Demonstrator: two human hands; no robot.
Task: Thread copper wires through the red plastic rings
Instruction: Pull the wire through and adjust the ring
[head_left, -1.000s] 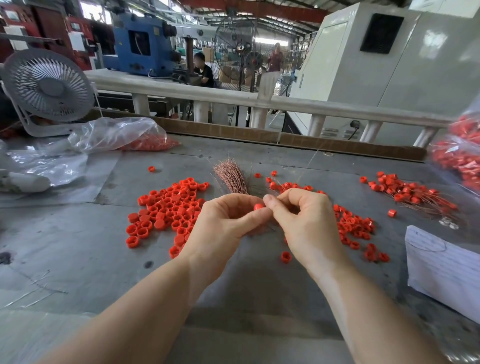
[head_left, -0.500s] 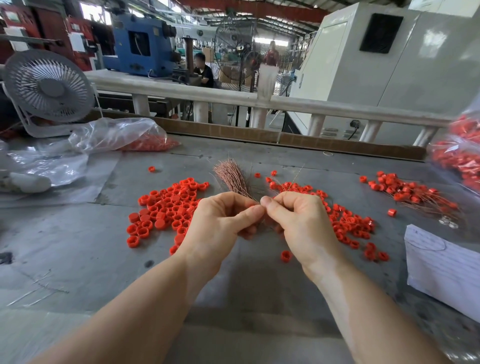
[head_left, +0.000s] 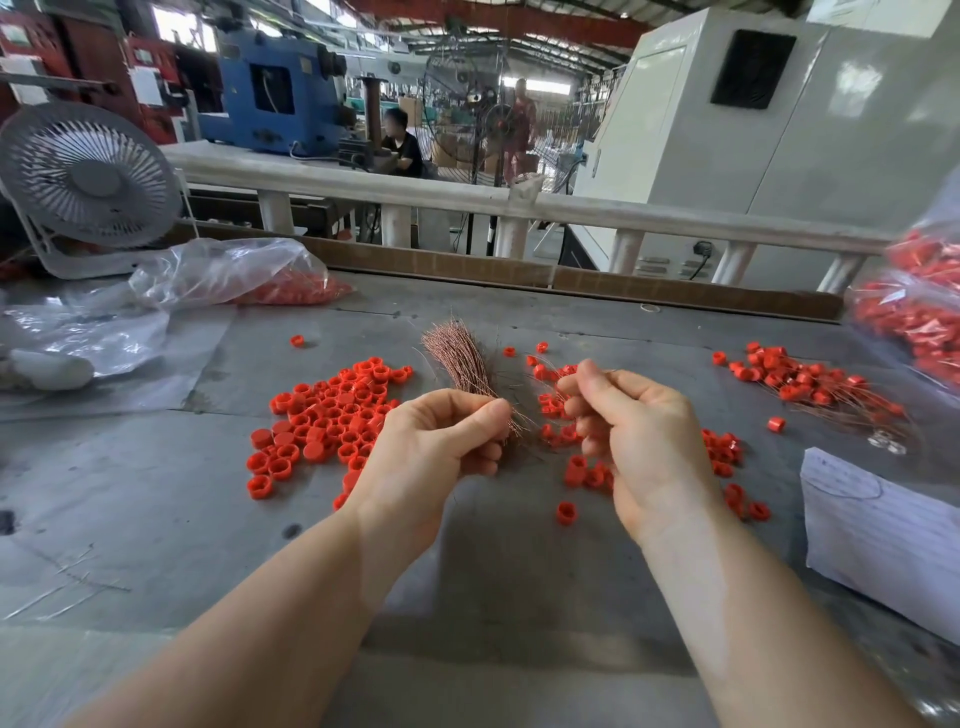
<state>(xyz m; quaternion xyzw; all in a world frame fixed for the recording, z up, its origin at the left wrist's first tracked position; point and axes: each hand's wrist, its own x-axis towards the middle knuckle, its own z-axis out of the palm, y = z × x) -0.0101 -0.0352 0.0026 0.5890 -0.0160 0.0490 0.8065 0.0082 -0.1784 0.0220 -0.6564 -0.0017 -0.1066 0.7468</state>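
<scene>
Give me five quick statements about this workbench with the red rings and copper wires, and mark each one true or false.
1. The left hand holds a bundle of copper wires. True.
2. The two hands touch each other. False: the right hand is apart from the left, with a gap between them.
3. A pile of red rings lies on the table left of the left hand. True.
4. The white fan stands at the table's right end. False: it stands at the far left.
5. The clear bag near the fan holds blue parts. False: what shows through it is red.
</scene>
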